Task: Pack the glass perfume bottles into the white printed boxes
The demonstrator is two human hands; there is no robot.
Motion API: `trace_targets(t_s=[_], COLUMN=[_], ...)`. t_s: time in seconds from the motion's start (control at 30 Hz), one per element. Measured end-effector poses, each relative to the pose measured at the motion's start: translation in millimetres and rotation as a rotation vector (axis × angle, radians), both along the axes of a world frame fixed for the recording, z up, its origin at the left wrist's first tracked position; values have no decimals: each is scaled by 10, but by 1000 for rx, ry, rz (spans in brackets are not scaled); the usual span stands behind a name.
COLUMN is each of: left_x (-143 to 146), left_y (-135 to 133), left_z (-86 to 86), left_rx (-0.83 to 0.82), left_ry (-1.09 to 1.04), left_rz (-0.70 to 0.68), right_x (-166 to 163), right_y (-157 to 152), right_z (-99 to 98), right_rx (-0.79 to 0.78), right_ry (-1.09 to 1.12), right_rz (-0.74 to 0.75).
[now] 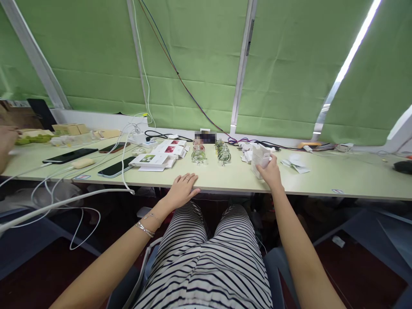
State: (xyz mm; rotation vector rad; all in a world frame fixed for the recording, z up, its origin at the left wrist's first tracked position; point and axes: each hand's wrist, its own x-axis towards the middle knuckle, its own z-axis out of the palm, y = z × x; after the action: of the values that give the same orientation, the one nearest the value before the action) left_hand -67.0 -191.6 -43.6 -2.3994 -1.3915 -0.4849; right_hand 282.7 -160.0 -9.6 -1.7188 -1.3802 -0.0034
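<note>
Head view: taking your striped lap as the centre of the dial, your right hand is at one o'clock, fingers and thumb closed around the side of a small white box, which stands near the front edge of the desk; motion blur hides its print. Your left hand, between eleven and twelve, lies palm down on the desk's front edge, fingers stretched out, with a ring on one finger and bracelets at the wrist. Straight ahead at twelve, between and beyond your hands, two rows of clear rounded pieces run away from you, the left row tinted reddish at its far end, the right row greenish. At eleven, white cartons with red and green printed panels lie overlapping, beyond your left hand. Just behind the box you grip is a heap of white paper pieces, and farther right, between one and two, lies a blurred white leaflet. Toward ten you have a light-edged phone, a black phone and a reddish-brown phone, with white cables running among them. Another person's hand enters at ten, at the far left edge. A black object, cut off by the frame, sits at two.
</note>
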Motion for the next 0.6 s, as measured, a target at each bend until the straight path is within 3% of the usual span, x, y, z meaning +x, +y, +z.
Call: trace_targets(t_s=[0.13,0.37,0.6], left_x=[7,7,-3], left_y=[-4,-5,6], left_z=[-1,3,-12], left_rx=[4,-7,-2], left_ry=[-1,10,0], left_rz=[4,15,4], right_x=[101,197,207], right_y=[46,162,228], right_z=[-27,-195,-264], right_rx=[-109,-92,-81], right_ry=[34,163,283], right_rz=[-5,115,96])
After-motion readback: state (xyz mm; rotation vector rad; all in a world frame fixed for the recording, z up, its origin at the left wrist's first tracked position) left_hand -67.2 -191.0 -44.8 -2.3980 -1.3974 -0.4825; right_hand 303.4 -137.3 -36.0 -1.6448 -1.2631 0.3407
